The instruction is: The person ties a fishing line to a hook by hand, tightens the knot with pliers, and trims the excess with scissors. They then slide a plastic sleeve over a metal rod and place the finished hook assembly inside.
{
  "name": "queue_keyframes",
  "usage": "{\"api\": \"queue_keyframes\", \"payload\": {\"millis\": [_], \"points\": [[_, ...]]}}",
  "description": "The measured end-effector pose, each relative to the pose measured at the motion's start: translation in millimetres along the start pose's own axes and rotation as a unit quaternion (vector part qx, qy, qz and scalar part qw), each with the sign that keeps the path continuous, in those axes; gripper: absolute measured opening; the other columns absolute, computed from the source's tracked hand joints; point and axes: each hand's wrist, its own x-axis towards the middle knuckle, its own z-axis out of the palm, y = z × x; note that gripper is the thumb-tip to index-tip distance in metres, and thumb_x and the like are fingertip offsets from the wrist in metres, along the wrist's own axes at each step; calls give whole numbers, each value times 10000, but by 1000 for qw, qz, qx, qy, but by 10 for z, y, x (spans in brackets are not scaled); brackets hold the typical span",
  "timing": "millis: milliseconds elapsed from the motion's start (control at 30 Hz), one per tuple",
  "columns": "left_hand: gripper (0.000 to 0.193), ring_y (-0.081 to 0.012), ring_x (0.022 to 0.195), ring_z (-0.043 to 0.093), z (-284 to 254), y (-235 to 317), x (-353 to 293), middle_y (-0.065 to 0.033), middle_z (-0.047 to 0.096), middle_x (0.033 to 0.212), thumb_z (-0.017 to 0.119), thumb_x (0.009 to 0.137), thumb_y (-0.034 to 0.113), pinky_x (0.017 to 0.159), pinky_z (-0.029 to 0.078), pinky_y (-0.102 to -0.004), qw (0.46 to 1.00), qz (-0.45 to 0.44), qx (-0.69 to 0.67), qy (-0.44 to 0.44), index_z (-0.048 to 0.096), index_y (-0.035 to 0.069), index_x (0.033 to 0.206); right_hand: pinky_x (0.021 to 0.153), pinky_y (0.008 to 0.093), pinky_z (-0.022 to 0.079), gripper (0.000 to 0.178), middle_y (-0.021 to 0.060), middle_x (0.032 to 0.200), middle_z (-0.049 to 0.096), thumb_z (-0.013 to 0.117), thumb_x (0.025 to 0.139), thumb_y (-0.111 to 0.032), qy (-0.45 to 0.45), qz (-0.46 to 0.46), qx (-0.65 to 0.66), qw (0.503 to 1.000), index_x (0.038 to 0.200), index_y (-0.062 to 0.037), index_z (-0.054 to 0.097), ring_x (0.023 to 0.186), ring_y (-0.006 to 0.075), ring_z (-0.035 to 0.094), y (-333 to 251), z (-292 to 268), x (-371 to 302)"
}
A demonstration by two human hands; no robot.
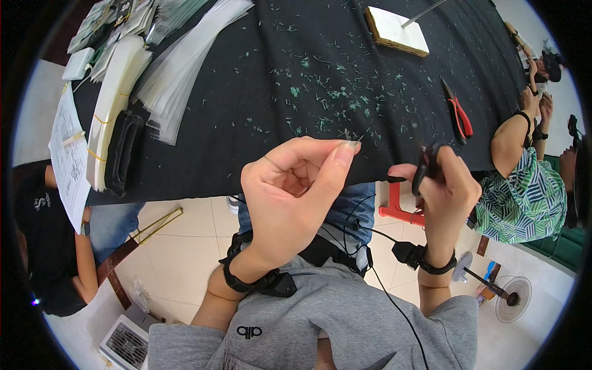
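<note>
Near the middle, my left hand pinches a tiny piece with thin, pale, wire-like ends between thumb and index fingertip. Most of that piece is hidden by the fingers, so its kind is unclear. To its right, my right hand has its thumb and fingers in the black handles of a pair of scissors. The blades are smeared and hard to make out. A gap separates the scissors from the left fingertips. Both hands are above the table's near edge, and green clippings lie scattered beyond them.
Red-handled pliers lie on the black tablecloth at right. A white-topped block with a metal rod stands farther back. Clear plastic sleeves and banded strips lie at left. Other people sit at both sides.
</note>
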Motion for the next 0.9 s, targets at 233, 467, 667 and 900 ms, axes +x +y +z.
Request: {"api": "queue_keyframes", "payload": {"millis": [233,467,667,900], "points": [[99,25,585,490,-40,-31,52,-21,674,821,645,848,-6,504,365,-129,996,21,59,-56,688,-23,937,648,371,384,442,119,807,468,793,601,-155,-19,-9,-73,997,898,-14,497,737,300,512,-9,35,159],[79,13,540,503,-3,-32,106,-190,633,1164,682,733,-44,447,347,-144,951,130,186,-212,688,1,798,647,368,395,480,106,821,486,807,583,-172,-28,-38,-109,993,931,-19,514,746,285,527,-49,51,134],[62,28,526,494,-62,-144,267,-208,603,1208,643,801,-23,435,347,-135,960,99,212,-156,678,-31,852,648,358,395,463,83,809,503,814,573,-186,-26,-50,-97,994,894,-27,520,738,269,531,-56,-11,110],[130,-9,471,507,-153,29,337,-153,699,935,631,867,39,411,367,-146,994,-56,60,-72,657,-68,938,593,367,411,473,95,770,547,833,559,-219,-28,-12,-61,998,858,-22,525,671,280,550,82,-45,121]]}}
